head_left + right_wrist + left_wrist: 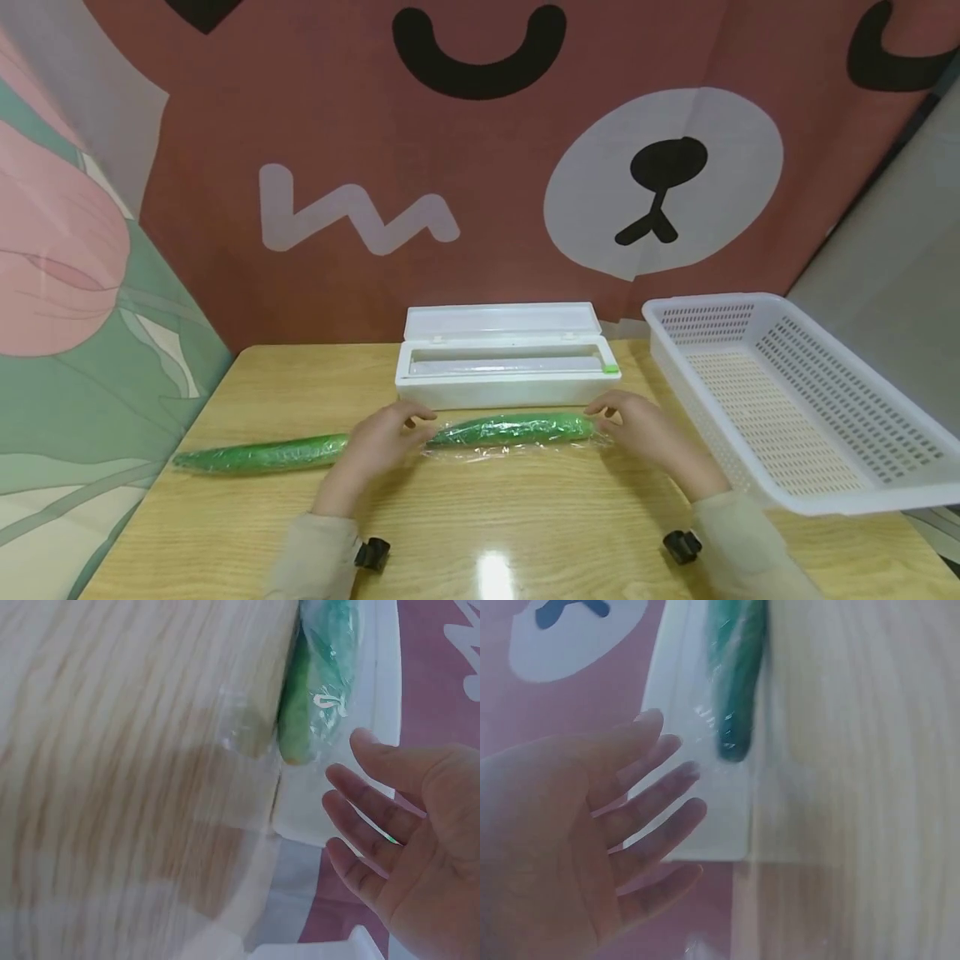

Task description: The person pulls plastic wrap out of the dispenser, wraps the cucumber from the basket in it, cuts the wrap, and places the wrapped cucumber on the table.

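Observation:
A cucumber [513,428] loosely covered in clear plastic film lies crosswise on the table, between my two hands. My left hand [386,437] is by its left end, fingers loosely bent and apart; in the left wrist view a gap shows between the fingertips and the cucumber [739,712]. By the other end, my right hand [637,425] has its fingers spread and relaxed, with no cucumber between them. Loose film sticks out past the cucumber's tip [296,742] in the right wrist view. A second film-wrapped cucumber [262,456] lies to the left, partly behind my left hand.
Behind the cucumber stands a white cling film box [510,392] with its lid [502,321] raised and a film roll inside. A white plastic basket [720,433] stands at the right. The wooden table [450,517] meets a printed cloth [337,292] at the back.

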`<state>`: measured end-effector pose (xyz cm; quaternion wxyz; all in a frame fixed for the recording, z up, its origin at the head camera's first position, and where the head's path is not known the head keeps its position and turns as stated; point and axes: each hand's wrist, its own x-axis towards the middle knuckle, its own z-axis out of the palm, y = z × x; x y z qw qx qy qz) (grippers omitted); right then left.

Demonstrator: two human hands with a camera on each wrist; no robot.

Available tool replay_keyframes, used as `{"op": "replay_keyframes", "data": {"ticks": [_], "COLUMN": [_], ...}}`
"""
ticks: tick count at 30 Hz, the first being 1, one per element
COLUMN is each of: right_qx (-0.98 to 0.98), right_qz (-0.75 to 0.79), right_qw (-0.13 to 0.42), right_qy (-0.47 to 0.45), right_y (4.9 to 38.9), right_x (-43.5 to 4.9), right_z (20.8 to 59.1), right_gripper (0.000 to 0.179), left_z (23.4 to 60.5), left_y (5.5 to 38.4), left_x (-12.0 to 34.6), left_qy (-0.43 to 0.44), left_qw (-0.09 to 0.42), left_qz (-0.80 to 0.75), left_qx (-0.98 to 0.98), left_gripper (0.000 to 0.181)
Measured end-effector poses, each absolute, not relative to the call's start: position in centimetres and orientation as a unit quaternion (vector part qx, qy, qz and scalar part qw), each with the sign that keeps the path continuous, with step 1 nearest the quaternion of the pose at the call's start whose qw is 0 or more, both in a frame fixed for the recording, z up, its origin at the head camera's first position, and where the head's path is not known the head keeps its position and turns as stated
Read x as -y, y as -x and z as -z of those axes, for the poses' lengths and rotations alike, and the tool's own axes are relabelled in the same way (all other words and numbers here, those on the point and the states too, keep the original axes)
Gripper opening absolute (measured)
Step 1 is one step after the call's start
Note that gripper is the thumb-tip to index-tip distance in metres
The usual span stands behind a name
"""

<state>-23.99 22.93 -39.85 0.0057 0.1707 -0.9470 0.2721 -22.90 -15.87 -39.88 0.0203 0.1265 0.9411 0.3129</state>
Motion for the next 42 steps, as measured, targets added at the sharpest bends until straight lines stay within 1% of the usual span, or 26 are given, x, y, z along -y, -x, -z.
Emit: {"op": "replay_keyframes", "data": {"ticks": [2, 5, 9, 17, 21, 28, 31, 36, 42], "right_qx": [0.941, 0.934, 0.930, 0.923, 0.921, 0.920, 0.920, 0.918, 0.914], "right_qz": [-0.291, -0.307, -0.306, -0.318, -0.327, -0.333, -0.334, -0.338, -0.337], "right_qw": [-0.016, -0.030, -0.020, -0.015, -0.015, -0.020, -0.017, -0.017, -0.030], "right_qy": [-0.174, -0.183, -0.204, -0.219, -0.212, -0.205, -0.204, -0.206, -0.224], "right_y": [24.2, 24.4, 24.8, 25.3, 25.3, 25.5, 25.5, 25.3, 25.3], "right_x": [-22.5, -22.1, -22.0, -22.3, -22.8, -23.1, -23.1, -23.4, -23.6], "right_z": [39.9, 40.2, 40.5, 40.9, 40.8, 40.8, 40.9, 41.1, 41.3], "right_gripper": [0.022, 0.026, 0.028, 0.030, 0.027, 0.011, 0.009, 0.014, 0.029], "left_z": [40.2, 40.5, 40.7, 40.4, 40.4, 40.5, 40.7, 40.8, 40.9], "left_y": [23.1, 23.4, 23.7, 24.1, 23.9, 23.8, 23.9, 23.9, 23.8], "left_x": [15.5, 15.1, 14.7, 14.2, 14.1, 14.2, 14.3, 14.6, 14.8], "left_qy": [-0.133, -0.144, -0.153, -0.164, -0.160, -0.151, -0.144, -0.134, -0.131], "left_qw": [0.035, 0.048, 0.050, 0.059, 0.058, 0.062, 0.061, 0.051, 0.047], "left_qz": [-0.309, -0.294, -0.275, -0.253, -0.254, -0.274, -0.278, -0.282, -0.286], "left_qx": [-0.941, -0.944, -0.948, -0.952, -0.952, -0.948, -0.948, -0.949, -0.948], "left_gripper": [0.020, 0.022, 0.025, 0.022, 0.022, 0.020, 0.019, 0.018, 0.028]}}
